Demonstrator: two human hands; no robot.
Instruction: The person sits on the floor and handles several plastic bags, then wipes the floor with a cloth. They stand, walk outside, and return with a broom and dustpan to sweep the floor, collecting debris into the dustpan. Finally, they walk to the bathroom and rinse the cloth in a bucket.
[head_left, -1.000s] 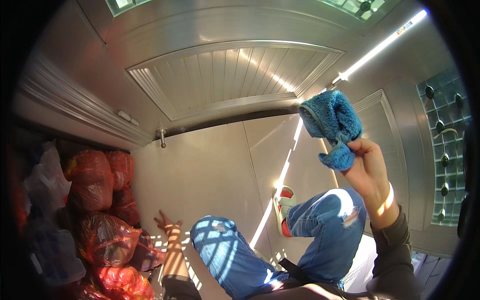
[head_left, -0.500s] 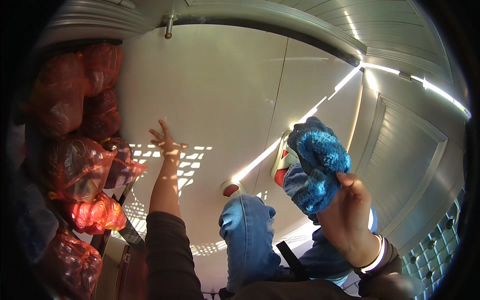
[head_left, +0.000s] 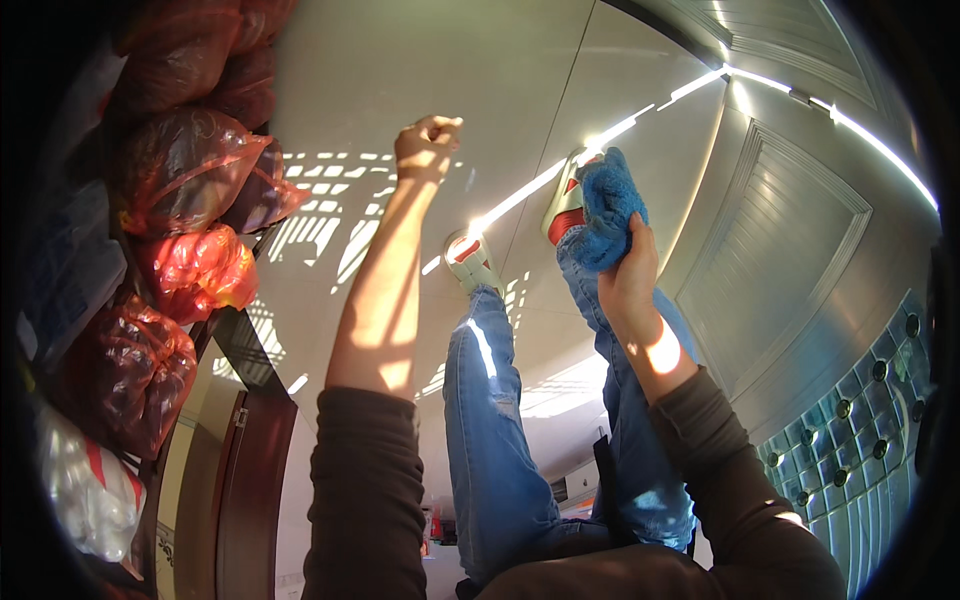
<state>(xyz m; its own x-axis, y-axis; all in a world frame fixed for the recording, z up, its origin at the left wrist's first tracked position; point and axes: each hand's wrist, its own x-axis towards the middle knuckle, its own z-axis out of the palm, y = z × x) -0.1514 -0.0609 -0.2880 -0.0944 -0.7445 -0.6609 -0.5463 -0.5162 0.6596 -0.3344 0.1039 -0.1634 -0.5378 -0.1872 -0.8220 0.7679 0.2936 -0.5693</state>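
Observation:
My right hand (head_left: 632,280) grips a fluffy blue cloth (head_left: 607,215), bunched up in front of my right shin and shoe. Its thumb lies along the near edge of the cloth. My left hand (head_left: 425,150) is stretched out over the pale floor (head_left: 500,60), with its fingers curled in. Nothing shows in that hand, and it is apart from the bags on the left. Both forearms reach forward with the dark sleeves pushed up.
Several red, knotted plastic bags (head_left: 185,170) are piled along the left side, with a white bag (head_left: 90,490) below them. A dark red wooden panel (head_left: 255,490) stands at lower left. Pale panelled doors (head_left: 775,210) and a tufted, shiny surface (head_left: 860,420) are on the right.
My left hand has gone from spread fingers to a closed hand and moved forward and right. My right hand has carried the cloth forward. The whole view has shifted.

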